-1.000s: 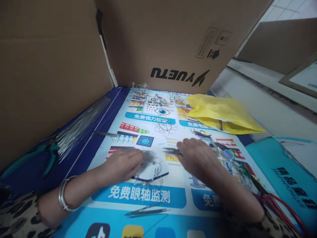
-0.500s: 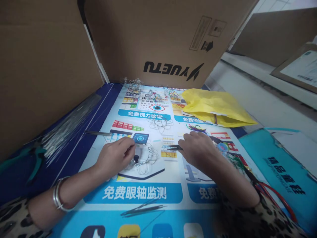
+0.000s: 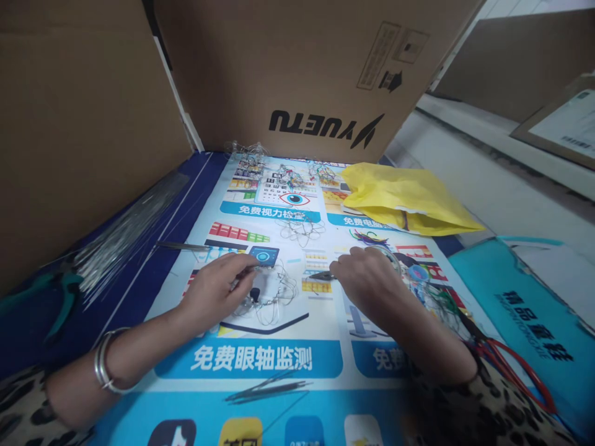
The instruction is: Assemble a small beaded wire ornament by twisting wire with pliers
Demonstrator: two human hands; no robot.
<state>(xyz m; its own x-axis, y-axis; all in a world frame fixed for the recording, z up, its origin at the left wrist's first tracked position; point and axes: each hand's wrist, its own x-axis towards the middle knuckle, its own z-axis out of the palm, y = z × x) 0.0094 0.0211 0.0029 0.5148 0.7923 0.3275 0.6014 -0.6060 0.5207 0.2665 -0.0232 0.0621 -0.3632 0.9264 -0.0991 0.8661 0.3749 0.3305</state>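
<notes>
My left hand (image 3: 214,288) holds the edge of a beaded wire ring (image 3: 279,296) between thumb and fingertips. The ring is made of thin silvery wire loops and sits low over the poster; the exact grip is partly hidden. My right hand (image 3: 367,279) is closed around needle-nose pliers (image 3: 320,275), whose dark jaws point left toward the ring, apart from it. Its handles are hidden by the palm. Behind the ring lies another looped wire piece (image 3: 302,229). A few short wires (image 3: 269,391) lie nearer to me.
Long straight wires (image 3: 134,226) and teal-handled pliers (image 3: 69,303) lie at left. Tangled wire pieces (image 3: 246,152) are at the back, by the cardboard wall (image 3: 260,62). A yellow bag (image 3: 409,195), red-handled scissors (image 3: 515,365) and a teal bag (image 3: 520,310) stand right.
The view has shifted a little. My left hand and the wire ring have moved slightly away from me, and its fingers have loosened and stretched. My right hand keeps the pliers.
</notes>
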